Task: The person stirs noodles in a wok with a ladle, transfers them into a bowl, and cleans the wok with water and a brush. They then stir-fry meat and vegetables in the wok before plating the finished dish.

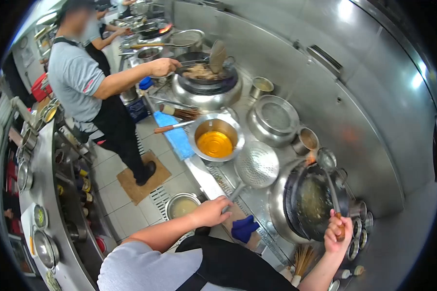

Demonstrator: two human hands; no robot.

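You work at the wok [315, 201], left hand [212, 212] fingers wrapped round the strainer [258, 165], right hand [336, 234] fingers round the ladle [327, 158]; control calls for steady grips.

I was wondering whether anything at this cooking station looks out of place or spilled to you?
Nothing looks clearly spilled or damaged. The dark blue cloth lies bunched near the edge of the counter, and the light blue cloth lies along it, which seems slightly untidy.

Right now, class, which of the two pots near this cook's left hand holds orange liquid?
The larger pot, beside the perforated strainer in the left hand; the smaller pot, by the left forearm, holds pale liquid, not orange.
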